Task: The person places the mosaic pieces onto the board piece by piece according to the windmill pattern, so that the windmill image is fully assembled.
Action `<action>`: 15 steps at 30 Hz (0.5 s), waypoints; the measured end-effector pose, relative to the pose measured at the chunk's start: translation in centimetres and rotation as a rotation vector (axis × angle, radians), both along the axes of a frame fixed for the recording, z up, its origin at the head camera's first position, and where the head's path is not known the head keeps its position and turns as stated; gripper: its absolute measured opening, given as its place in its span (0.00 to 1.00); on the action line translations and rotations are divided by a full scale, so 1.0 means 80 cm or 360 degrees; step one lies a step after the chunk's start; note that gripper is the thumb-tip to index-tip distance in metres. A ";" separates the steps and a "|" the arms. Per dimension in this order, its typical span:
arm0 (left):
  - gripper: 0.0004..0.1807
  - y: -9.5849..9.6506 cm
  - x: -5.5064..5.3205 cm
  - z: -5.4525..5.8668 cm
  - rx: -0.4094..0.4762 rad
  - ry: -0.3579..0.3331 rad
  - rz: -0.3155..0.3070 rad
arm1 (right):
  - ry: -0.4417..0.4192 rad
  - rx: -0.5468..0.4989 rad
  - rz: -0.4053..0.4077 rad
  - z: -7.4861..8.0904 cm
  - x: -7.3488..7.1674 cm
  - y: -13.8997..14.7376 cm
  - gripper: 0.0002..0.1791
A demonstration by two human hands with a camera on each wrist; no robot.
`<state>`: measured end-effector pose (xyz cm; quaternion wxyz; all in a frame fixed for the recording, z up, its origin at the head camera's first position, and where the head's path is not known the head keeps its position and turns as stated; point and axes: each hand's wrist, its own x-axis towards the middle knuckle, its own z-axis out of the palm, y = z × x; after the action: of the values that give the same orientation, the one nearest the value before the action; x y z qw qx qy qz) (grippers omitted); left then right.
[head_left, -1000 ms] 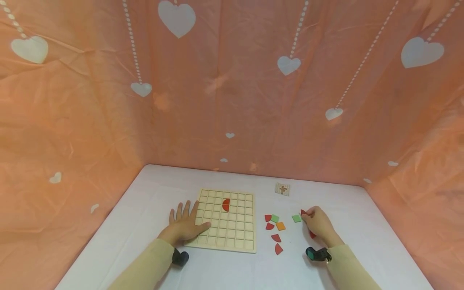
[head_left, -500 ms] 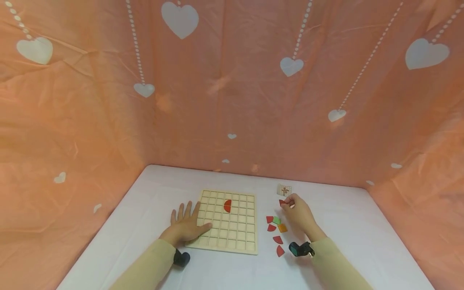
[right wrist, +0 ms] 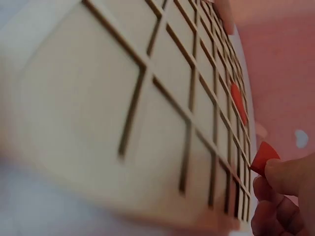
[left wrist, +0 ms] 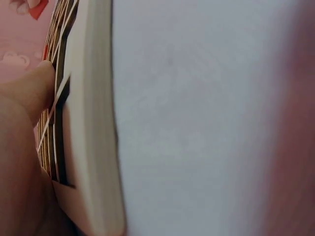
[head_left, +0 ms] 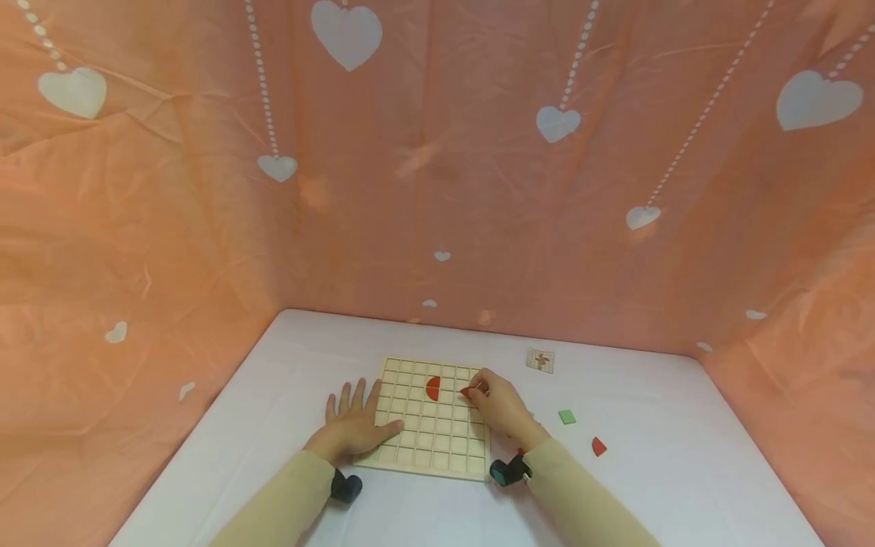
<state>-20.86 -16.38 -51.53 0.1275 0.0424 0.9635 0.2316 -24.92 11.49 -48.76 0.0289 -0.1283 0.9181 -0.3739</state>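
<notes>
A pale wooden grid board [head_left: 427,441] lies on the white table, with two red quarter-circle pieces [head_left: 434,388] side by side in its upper cells, making a half disc. My left hand [head_left: 352,431] rests on the board's left edge, fingers spread and straight, thumb over the lower cells. Above the board's right side, my right hand [head_left: 502,406] pinches another red quarter-circle piece [right wrist: 264,156] between thumb and fingers. In the right wrist view this piece is just off the grid. Pieces beside the board are mostly hidden behind the right hand and wrist.
A small printed pattern card [head_left: 541,360] lies beyond the board at the right. Nearer, a green square piece [head_left: 567,416] and a loose red quarter-circle [head_left: 598,446] lie on the white table [head_left: 424,509]. An orange cloth with white hearts [head_left: 437,190] surrounds the table.
My right hand has carried the red quarter-circle piece leftward from the table's right side to over the board. The left hand has stayed on the board's edge. The head view has shifted slightly.
</notes>
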 end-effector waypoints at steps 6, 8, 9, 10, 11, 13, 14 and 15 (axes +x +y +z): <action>0.59 0.001 -0.002 -0.003 0.0010 -0.0036 0.0010 | 0.0023 0.0052 0.0083 -0.005 -0.003 -0.023 0.03; 0.59 0.001 -0.004 -0.005 -0.0011 -0.0043 0.0005 | 0.0033 0.0064 0.0094 -0.007 -0.005 -0.028 0.03; 0.59 0.001 -0.004 -0.006 -0.0005 -0.0029 0.0006 | 0.0034 0.0069 0.0092 -0.007 -0.005 -0.030 0.02; 0.58 0.000 -0.005 -0.007 -0.0014 -0.0031 0.0006 | 0.0033 0.0074 0.0092 -0.008 -0.006 -0.032 0.03; 0.58 0.000 -0.007 -0.009 -0.0007 -0.0020 0.0006 | 0.0033 0.0080 0.0088 -0.009 -0.006 -0.034 0.03; 0.58 -0.001 -0.007 -0.010 -0.0001 -0.0001 0.0003 | 0.0023 0.0087 0.0082 -0.011 -0.008 -0.037 0.03; 0.58 -0.001 -0.007 -0.010 0.0007 0.0008 0.0003 | 0.0021 0.0082 0.0080 -0.013 -0.008 -0.038 0.03; 0.58 -0.002 -0.007 -0.009 0.0001 -0.0003 0.0003 | 0.0022 0.0084 0.0078 -0.014 -0.009 -0.040 0.02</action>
<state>-21.39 -16.51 -52.24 0.1280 0.0413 0.9633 0.2321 -25.63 8.29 -49.86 0.0351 -0.1527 0.9244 -0.3476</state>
